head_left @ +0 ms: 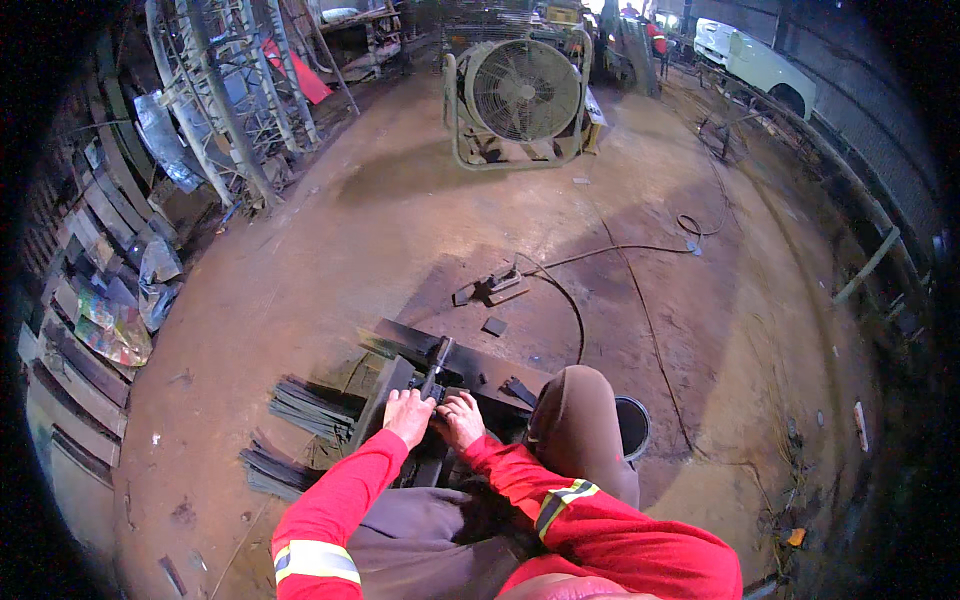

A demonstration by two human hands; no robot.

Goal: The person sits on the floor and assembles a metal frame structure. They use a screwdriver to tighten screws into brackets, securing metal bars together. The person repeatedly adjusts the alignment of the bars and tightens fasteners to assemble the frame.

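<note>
My left hand [408, 416] is closed, its fingertips at the lower end of a grey metal rod-like tool [436, 368]. What the fingers grip is hidden. Right beside it, my right hand [460, 420] has its fingers bent down against small dark metal parts. Whatever lies under those fingers is too small to make out. The rod-like tool lies across a dark steel plate or beam [495, 370], in front of my knees. A dark flat metal piece [519, 391] rests on that beam, right of my hands.
Bundles of thin metal strips [312, 408] lie at left. Ahead on the floor are a small square plate [494, 326], a clamp-like tool [503, 286] and a cable [625, 247]. A large drum fan [526, 92] stands farther off. Metal frames [215, 110] line the left side.
</note>
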